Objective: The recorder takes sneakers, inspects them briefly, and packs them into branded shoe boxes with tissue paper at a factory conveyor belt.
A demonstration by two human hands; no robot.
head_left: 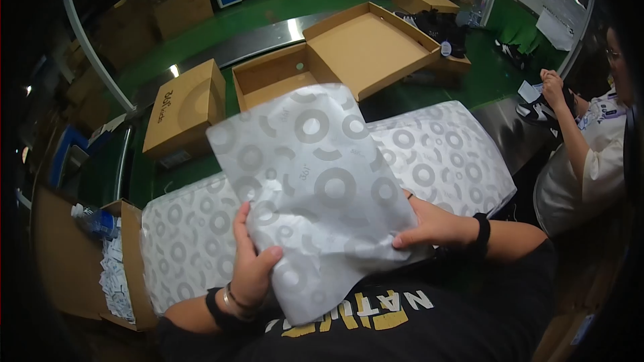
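Note:
A pale grey sheet of wrapping paper [322, 188] with a ring pattern is held up in front of me, creased toward its lower end. My left hand [251, 271] grips its left edge, thumb in front and the other fingers partly behind. On the opposite edge my right hand [436, 224] pinches the paper, with most fingers hidden. Anything behind the sheet cannot be seen. Beneath it lie a left stack of the same paper [184, 245] and a right stack [449, 151]. Just beyond stands an open brown shoebox [372, 47], its lid tipped back.
A closed shoebox [184, 110] stands at the left. Nearer, a carton [131, 261] holds many small white packets [115, 281] and a plastic bottle [100, 222]. At the right, a co-worker [580, 161] handles a dark shoe [537, 112]. More dark shoes [436, 30] lie at the far right.

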